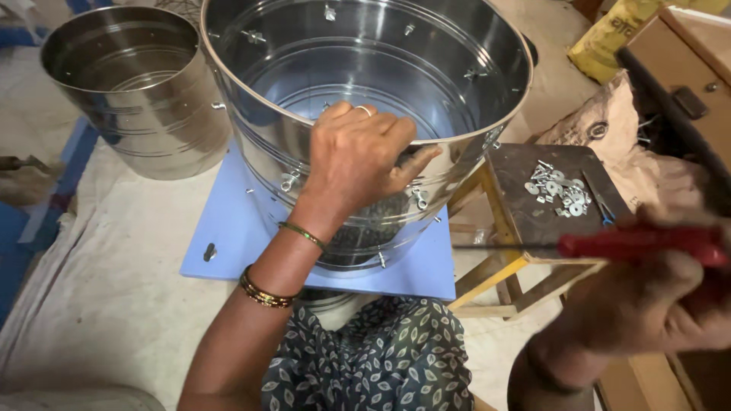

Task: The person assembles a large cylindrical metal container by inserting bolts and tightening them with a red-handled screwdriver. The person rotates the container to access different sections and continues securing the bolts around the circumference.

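A large shiny steel drum (457,53) stands on a light blue board (228,236), with small wing bolts through its wall. My left hand (358,156) rests over the drum's near rim, fingers curled inside and thumb outside against the wall. My right hand (647,304) is close to the camera at the right, blurred, gripping a red-handled screwdriver (640,245) whose thin shaft points left toward the drum. Bangles ring my left wrist.
A second, smaller steel drum (129,84) stands at the back left. A small wooden stool (525,221) at the right carries a heap of washers and nuts (560,190). A wooden box, a yellow sack and brown paper lie at the far right. Pale cloth covers the floor.
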